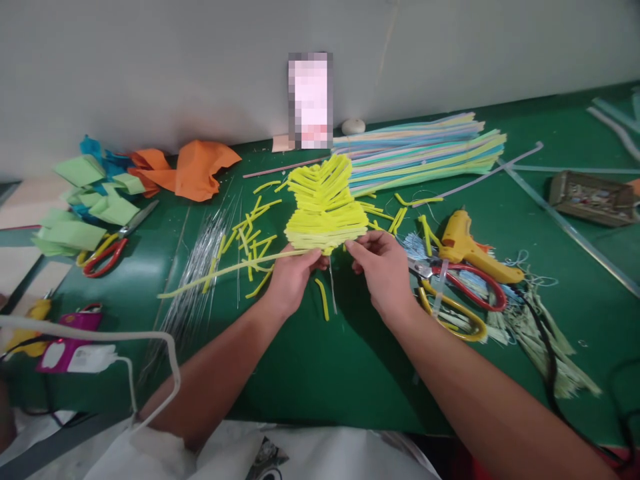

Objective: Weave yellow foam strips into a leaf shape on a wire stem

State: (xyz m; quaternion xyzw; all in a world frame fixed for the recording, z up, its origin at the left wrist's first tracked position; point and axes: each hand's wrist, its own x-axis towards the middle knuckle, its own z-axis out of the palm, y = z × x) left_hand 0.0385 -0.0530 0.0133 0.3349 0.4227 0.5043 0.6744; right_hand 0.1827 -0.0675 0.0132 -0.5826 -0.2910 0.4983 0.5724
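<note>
A bright yellow, layered pipe-cleaner shape (326, 200) is held up over the table, its lowest rows paler. Thin wires (333, 287) hang from its bottom. My left hand (295, 277) is closed at its lower left edge, pinching a pale yellow pipe cleaner (220, 272) whose long free end stretches left. At the lower right edge my right hand (380, 263) is closed, thumb and forefinger pinched by the end of the paler row. Short cut yellow pieces (257, 257) lie scattered on both sides, with one (323, 300) just below the hands.
Bundled coloured pipe cleaners (425, 153) and a propped phone (311, 100) stand behind. At right are a yellow glue gun (467, 247), red-and-yellow-handled scissors (475, 287), tassels (545, 333) and a small box (593, 199). Loose wires (200, 260), scissors (113, 253) and orange paper (203, 170) lie left.
</note>
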